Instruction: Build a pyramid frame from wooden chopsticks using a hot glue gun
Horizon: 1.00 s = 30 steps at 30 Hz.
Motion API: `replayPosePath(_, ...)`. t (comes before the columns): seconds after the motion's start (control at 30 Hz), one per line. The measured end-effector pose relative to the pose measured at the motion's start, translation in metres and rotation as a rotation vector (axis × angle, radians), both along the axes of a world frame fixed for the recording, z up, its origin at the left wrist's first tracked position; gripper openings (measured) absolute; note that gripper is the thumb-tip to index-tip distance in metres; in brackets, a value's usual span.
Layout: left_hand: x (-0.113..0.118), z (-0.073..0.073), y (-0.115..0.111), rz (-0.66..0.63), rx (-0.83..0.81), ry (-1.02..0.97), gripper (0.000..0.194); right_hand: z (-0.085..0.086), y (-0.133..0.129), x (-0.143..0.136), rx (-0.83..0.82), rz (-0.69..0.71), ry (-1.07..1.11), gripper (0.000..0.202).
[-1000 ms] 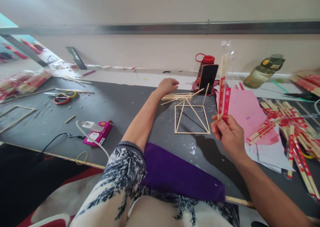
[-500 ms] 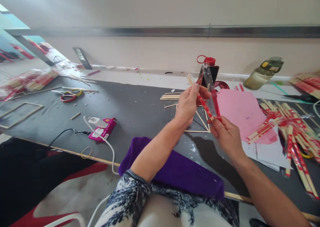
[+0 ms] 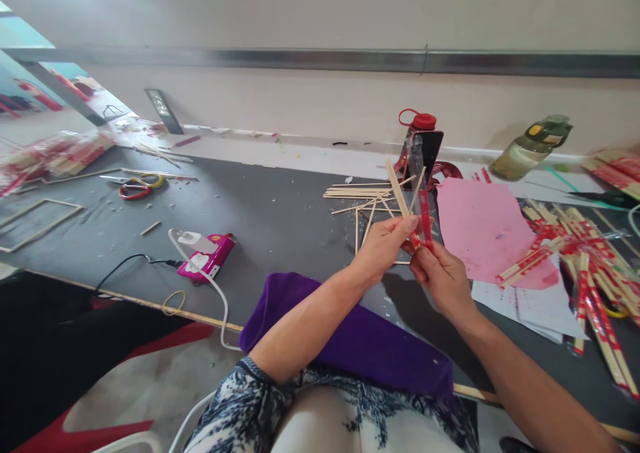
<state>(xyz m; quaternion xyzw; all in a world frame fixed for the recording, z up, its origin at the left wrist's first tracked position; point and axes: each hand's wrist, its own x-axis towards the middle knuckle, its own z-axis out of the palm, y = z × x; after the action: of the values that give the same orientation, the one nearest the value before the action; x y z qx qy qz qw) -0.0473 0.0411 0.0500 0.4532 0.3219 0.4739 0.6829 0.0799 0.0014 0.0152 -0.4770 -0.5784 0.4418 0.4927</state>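
Note:
My left hand (image 3: pixel 387 243) pinches a pair of wooden chopsticks (image 3: pixel 397 188), whose pale ends point up and whose lower part is by red printed wrapping. Close beside it, my right hand (image 3: pixel 443 273) is closed on the bottom of a clear plastic wrapper (image 3: pixel 424 203) with a red band, which stands upright. The fingertips of both hands nearly meet. Behind them on the dark table lie a pile of thin wooden sticks (image 3: pixel 350 192) and a frame of sticks (image 3: pixel 357 233), partly hidden by my hands.
Wrapped chopsticks (image 3: pixel 590 246) are heaped at the right, by pink paper (image 3: pixel 487 233). A phone (image 3: pixel 431 153) leans on a red-capped bottle (image 3: pixel 424 121); a green bottle (image 3: pixel 533 146) tilts nearby. Scissors (image 3: pixel 135 188) and a pink power bank (image 3: pixel 206 260) lie left; purple cloth (image 3: pixel 350 333) covers the front edge.
My left hand has come down beside my right hand. More bare wood of the chopsticks shows above my fingers, and the plastic wrapper stands more upright.

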Motion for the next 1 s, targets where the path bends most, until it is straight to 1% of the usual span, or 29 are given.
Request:
replayPosePath(0.03, -0.006, 0.002, 0.003, -0.009, -0.002, 0.008, 0.032, 0.000, 0.001, 0.001, -0.022, 0.026, 0.018, 0.025)
replayPosePath(0.07, -0.012, 0.005, 0.006, 0.010, 0.004, 0.012, 0.031, 0.000, 0.001, 0.002, -0.037, 0.041, 0.025, 0.025)
replayPosePath(0.1, -0.017, 0.008, 0.010, 0.063, 0.016, 0.005, 0.030, 0.000, 0.002, 0.003, -0.044, 0.047, 0.021, 0.026)
replayPosePath(0.17, -0.027, 0.015, 0.018, 0.248, 0.056, -0.034, 0.030, 0.000, 0.003, 0.006, -0.040, 0.051, -0.006, 0.027)
replayPosePath(0.2, -0.031, 0.019, 0.022, 0.320, 0.076, -0.043, 0.029, -0.001, 0.004, 0.007, -0.035, 0.059, -0.029, 0.027)
replayPosePath(0.23, -0.034, 0.021, 0.025, 0.357, 0.092, -0.039, 0.027, -0.001, 0.005, 0.008, -0.031, 0.072, -0.056, 0.028)
replayPosePath(0.27, -0.036, 0.023, 0.027, 0.361, 0.104, -0.023, 0.026, 0.000, 0.005, 0.008, -0.024, 0.082, -0.083, 0.028)
replayPosePath(0.37, -0.038, 0.026, 0.031, 0.303, 0.117, 0.037, 0.025, 0.004, 0.005, 0.011, -0.010, 0.088, -0.145, 0.027)
replayPosePath(0.43, -0.043, 0.031, 0.036, 0.329, 0.118, 0.016, 0.024, 0.009, 0.004, 0.015, -0.017, 0.091, -0.172, 0.027)
replayPosePath(0.5, -0.056, 0.041, 0.044, 0.429, 0.110, -0.075, 0.023, 0.012, -0.002, 0.023, -0.042, 0.087, -0.188, 0.026)
replayPosePath(0.57, -0.075, 0.056, 0.055, 0.555, 0.082, -0.198, 0.022, 0.011, -0.012, 0.035, -0.080, 0.056, -0.180, 0.025)
replayPosePath(0.6, -0.087, 0.064, 0.062, 0.620, 0.088, -0.214, 0.021, 0.009, -0.018, 0.042, -0.106, 0.037, -0.164, 0.024)
replayPosePath(0.63, -0.098, 0.071, 0.069, 0.707, 0.118, -0.213, 0.024, 0.006, -0.024, 0.050, -0.129, 0.020, -0.146, 0.023)
replayPosePath(0.67, -0.109, 0.077, 0.077, 0.757, 0.136, -0.188, 0.026, 0.002, -0.031, 0.058, -0.154, 0.010, -0.131, 0.022)
replayPosePath(0.73, -0.128, 0.082, 0.094, 0.868, 0.172, -0.166, 0.029, -0.007, -0.043, 0.071, -0.174, -0.017, -0.097, 0.020)
replayPosePath(0.77, -0.134, 0.080, 0.102, 0.904, 0.185, -0.160, 0.029, -0.011, -0.048, 0.076, -0.174, -0.039, -0.086, 0.020)
replayPosePath(0.83, -0.142, 0.067, 0.120, 0.934, 0.181, -0.152, 0.024, -0.016, -0.056, 0.084, -0.157, -0.090, -0.077, 0.020)
replayPosePath(0.9, -0.144, 0.045, 0.137, 0.912, 0.134, -0.155, 0.015, -0.019, -0.061, 0.087, -0.136, -0.129, -0.084, 0.021)
replayPosePath(1.0, -0.138, 0.008, 0.155, 0.848, -0.013, -0.136, 0.005, -0.017, -0.066, 0.088, -0.116, -0.140, -0.105, 0.020)
